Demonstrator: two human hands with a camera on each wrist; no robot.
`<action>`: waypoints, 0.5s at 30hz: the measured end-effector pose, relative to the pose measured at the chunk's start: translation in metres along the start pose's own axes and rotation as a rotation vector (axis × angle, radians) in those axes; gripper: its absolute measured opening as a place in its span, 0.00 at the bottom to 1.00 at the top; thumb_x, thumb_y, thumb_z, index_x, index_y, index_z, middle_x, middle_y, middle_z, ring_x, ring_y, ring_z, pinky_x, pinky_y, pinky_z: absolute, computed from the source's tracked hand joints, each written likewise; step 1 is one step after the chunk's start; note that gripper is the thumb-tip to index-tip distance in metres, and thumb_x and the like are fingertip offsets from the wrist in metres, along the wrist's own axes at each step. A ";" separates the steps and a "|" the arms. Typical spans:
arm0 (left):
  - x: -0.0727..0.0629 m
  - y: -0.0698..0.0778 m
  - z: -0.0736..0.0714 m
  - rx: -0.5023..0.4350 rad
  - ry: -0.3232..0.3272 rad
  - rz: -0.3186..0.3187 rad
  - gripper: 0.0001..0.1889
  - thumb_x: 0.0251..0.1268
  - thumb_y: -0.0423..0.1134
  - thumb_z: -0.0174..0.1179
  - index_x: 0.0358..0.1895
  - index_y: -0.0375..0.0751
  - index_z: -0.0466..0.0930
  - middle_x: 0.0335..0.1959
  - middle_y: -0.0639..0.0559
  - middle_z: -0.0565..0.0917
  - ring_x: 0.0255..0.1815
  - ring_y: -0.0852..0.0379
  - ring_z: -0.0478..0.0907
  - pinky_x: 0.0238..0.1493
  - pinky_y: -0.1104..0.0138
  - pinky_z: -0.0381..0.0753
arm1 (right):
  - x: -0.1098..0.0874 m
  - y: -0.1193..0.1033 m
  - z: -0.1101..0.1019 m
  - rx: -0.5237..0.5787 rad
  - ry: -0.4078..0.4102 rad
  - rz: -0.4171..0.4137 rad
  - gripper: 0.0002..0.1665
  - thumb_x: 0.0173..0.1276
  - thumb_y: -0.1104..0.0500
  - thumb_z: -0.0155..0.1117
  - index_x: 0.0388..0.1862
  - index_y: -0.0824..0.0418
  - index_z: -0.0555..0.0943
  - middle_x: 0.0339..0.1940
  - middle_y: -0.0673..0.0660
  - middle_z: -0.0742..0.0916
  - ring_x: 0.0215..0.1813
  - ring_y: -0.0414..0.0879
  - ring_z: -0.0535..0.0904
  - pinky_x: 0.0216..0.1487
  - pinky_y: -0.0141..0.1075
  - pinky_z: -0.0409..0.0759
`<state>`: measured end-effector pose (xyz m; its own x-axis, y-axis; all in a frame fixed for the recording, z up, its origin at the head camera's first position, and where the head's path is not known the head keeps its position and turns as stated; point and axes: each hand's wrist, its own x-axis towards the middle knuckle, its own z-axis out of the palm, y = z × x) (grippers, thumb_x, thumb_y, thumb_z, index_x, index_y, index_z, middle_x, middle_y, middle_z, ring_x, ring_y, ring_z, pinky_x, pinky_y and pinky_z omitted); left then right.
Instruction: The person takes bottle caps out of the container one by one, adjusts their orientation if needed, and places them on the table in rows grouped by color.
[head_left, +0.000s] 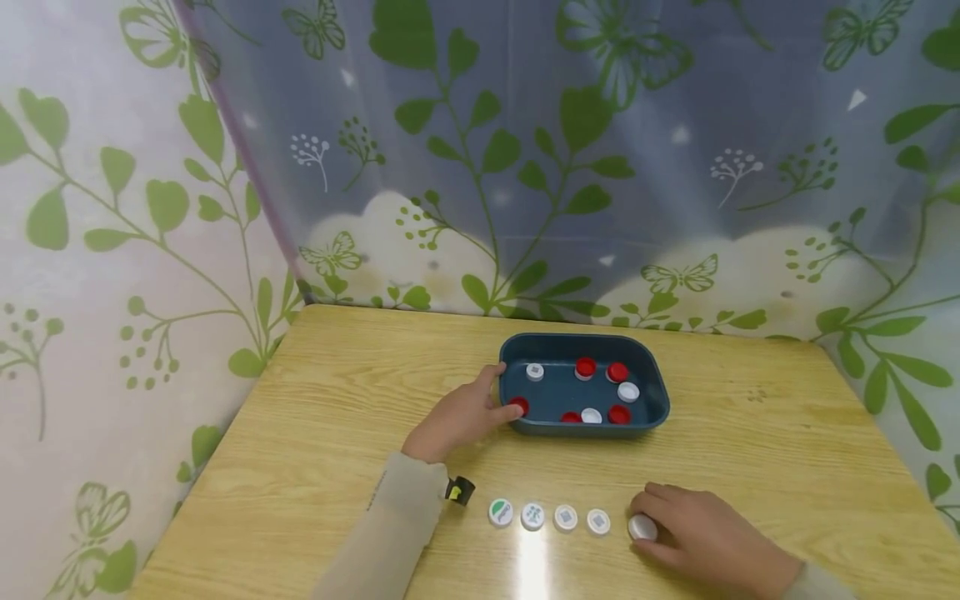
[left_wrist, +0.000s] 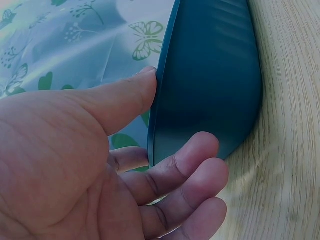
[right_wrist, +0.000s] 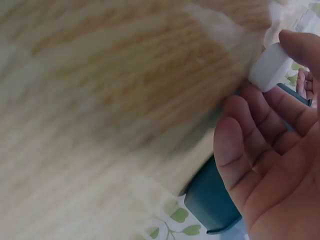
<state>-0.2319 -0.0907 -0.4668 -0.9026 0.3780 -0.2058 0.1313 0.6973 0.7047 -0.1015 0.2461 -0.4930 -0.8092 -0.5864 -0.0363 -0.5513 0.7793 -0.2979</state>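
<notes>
With right hand (head_left: 701, 527) pinching a white cap (head_left: 642, 527) beside four lined-up caps (head_left: 533, 517) and left hand (head_left: 459, 418) holding the blue tray (head_left: 585, 430), looks partly done, with more caps (head_left: 586, 367) left inside.

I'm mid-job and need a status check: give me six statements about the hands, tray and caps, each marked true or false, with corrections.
1. The right hand holds a white cap. True.
2. The left hand touches the dark blue tray. True.
3. Every cap inside the tray is red. False: white caps lie in it too.
4. Four caps lie in a row to the left of the one in the right hand. True.
5. The leftmost cap of that row is plain red. False: it is white with a partly green print.
6. The tray is tipped on its side. False: it stands upright on the wooden table.
</notes>
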 end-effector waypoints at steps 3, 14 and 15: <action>0.000 0.000 0.000 -0.007 0.000 0.002 0.44 0.73 0.57 0.63 0.84 0.52 0.52 0.39 0.53 0.82 0.31 0.54 0.80 0.35 0.59 0.78 | 0.003 -0.002 0.002 0.017 -0.006 0.026 0.13 0.73 0.37 0.66 0.44 0.41 0.79 0.34 0.33 0.73 0.32 0.29 0.67 0.34 0.30 0.72; 0.000 0.001 0.001 -0.048 0.003 -0.021 0.43 0.72 0.57 0.65 0.83 0.53 0.54 0.34 0.50 0.79 0.26 0.54 0.75 0.29 0.61 0.74 | 0.007 -0.003 0.007 0.083 -0.065 0.123 0.10 0.72 0.41 0.68 0.44 0.38 0.76 0.36 0.33 0.74 0.32 0.30 0.70 0.35 0.30 0.73; 0.000 0.001 0.001 -0.047 0.003 -0.023 0.43 0.72 0.57 0.65 0.83 0.54 0.54 0.35 0.50 0.80 0.26 0.54 0.76 0.30 0.61 0.74 | 0.007 -0.002 0.007 0.087 -0.069 0.123 0.10 0.72 0.40 0.67 0.44 0.38 0.76 0.36 0.33 0.75 0.32 0.30 0.70 0.35 0.30 0.73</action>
<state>-0.2310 -0.0896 -0.4667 -0.9063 0.3602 -0.2210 0.0907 0.6765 0.7308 -0.1041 0.2386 -0.4996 -0.8517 -0.5043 -0.1425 -0.4273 0.8257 -0.3682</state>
